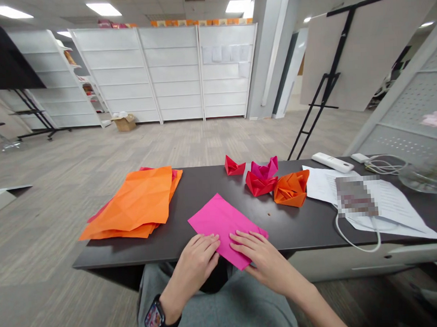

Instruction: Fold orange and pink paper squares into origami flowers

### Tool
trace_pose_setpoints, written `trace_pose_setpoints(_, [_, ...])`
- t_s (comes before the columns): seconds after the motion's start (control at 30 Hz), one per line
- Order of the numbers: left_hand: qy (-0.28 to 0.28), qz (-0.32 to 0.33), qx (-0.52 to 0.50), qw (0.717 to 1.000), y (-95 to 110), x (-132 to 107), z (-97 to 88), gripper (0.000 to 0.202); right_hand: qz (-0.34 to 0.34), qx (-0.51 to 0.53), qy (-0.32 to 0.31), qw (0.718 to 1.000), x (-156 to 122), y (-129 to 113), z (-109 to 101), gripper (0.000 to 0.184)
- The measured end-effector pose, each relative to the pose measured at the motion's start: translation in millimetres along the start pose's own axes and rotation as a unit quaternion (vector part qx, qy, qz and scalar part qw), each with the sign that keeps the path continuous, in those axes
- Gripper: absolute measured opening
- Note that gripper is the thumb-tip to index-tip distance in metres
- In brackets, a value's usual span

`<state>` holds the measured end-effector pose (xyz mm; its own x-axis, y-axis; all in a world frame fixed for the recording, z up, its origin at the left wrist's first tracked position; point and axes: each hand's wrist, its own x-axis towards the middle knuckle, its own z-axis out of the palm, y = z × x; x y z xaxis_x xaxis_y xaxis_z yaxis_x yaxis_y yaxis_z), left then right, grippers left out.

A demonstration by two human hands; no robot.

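Both hands on the paper here — the left hand point(200, 256) lies palm down with its fingers drawn close together, tips on the lower left side of a magenta paper sheet point(220, 217), while the right hand point(261, 257) sets its slightly spread fingers across the lower right side. Whether either thumb is pinching the paper from beneath, I cannot tell. The sheet sits cornerwise at the near edge of the dark desk point(201, 184), lowest corner poking out past that edge, right in front of the person, a smartwatch point(154, 321) on the left wrist. Over to the left, a loose pile of orange paper point(139, 200), red showing beneath! And beyond the right hand, a cluster of folded paper pieces: a small red one point(235, 166) standing apart, a magenta one point(266, 168) just behind a larger red one point(259, 184), and an orange one point(292, 188) beside them — with printed sheets point(402, 204) farther right.
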<state>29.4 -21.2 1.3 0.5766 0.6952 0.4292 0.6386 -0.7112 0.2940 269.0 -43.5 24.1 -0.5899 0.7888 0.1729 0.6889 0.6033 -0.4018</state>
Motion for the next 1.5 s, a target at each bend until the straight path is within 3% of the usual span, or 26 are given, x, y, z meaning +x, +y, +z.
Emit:
trace_pose_setpoints(0.13, [0.024,-0.05,-0.086,0.995,-10.4,1.7,-0.2,0.018,0.026,0.022,0.034,0.999,6.7,6.4,3.5,0.032])
trace_pose_setpoints(0.3, [0.053,-0.115,-0.153,0.98,-18.5,2.5,1.6,0.009,0.064,0.056,0.097,0.992,16.8,10.6,6.1,0.026])
trace_pose_setpoints(0.43, [0.052,-0.118,-0.161,0.978,-19.9,1.4,2.0,0.009,0.131,0.09,0.149,0.976,30.2,19.9,13.6,0.027])
trace_pose_setpoints(0.6, [0.045,-0.1,-0.14,0.984,-20.7,-1.6,2.0,0.017,0.167,0.101,0.145,0.97,41.4,28.6,19.1,0.014])
trace_pose_setpoints(0.67, [0.04,-0.087,-0.121,0.988,-20.9,-2.5,2.4,0.025,0.165,0.108,0.151,0.969,42.5,29.5,20.8,0.01])
trace_pose_setpoints(0.8, [0.027,-0.048,-0.086,0.995,-20.4,-3.1,2.5,0.029,0.154,0.117,0.177,0.965,42.0,28.5,24.2,0.028])
trace_pose_setpoints(1.0, [0.009,-0.044,-0.067,0.997,-18.0,-2.1,0.1,0.028,0.137,0.068,0.198,0.968,40.7,24.4,30.4,0.016])
trace_pose_setpoints(1.5, [0.007,-0.038,-0.025,0.999,-16.0,-3.4,2.1,0.028,0.105,-0.002,0.207,0.973,40.5,21.9,31.6,0.017])
